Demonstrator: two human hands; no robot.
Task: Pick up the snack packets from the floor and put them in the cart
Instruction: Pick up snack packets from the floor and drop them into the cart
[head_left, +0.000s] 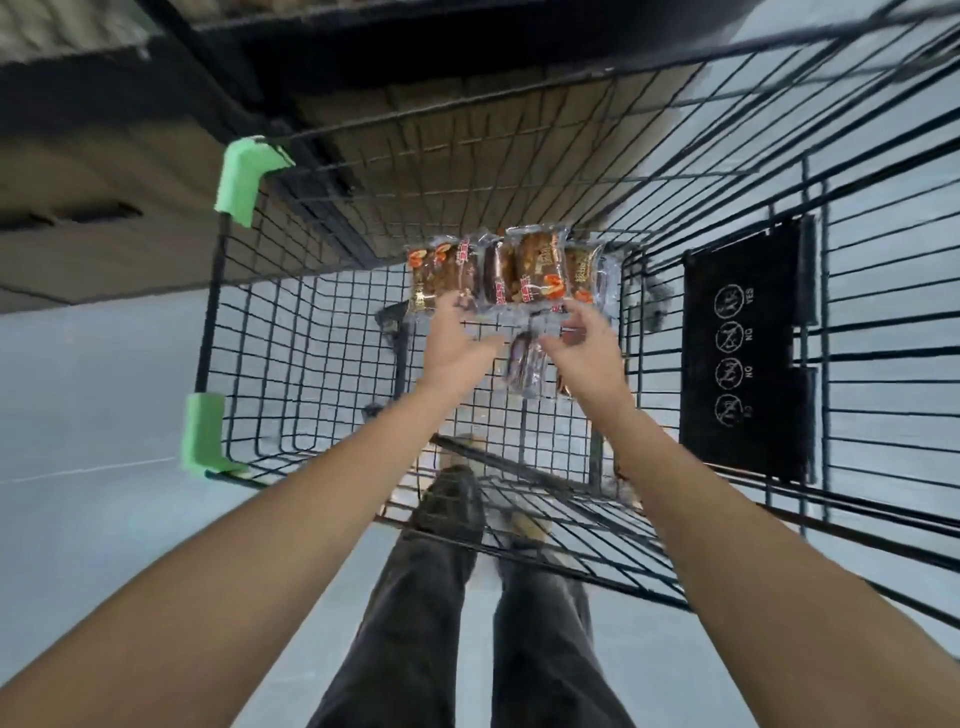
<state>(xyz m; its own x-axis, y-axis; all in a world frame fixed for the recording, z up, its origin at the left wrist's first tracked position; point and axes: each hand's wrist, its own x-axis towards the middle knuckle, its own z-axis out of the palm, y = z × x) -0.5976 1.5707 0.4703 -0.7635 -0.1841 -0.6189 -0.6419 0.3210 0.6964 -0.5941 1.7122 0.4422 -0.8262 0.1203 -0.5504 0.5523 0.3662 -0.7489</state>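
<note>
Finding: the snack packets (511, 270) lie in a row inside the shopping cart (311, 364), at the centre of the frame, with their long axes running up-down in the picture. One darker packet (524, 364) lies below the row, between your hands.

Your left hand (457, 345) has its fingers loosely spread, tips at the lower edge of the leftmost packet; no closed grip is seen. Your right hand (587, 345) has its fingers curled at the row's lower edge, and blur prevents telling whether they pinch anything. The darker packet sits just beside the right thumb, nearer that hand.

Judgement: this batch appears deposited.
</note>
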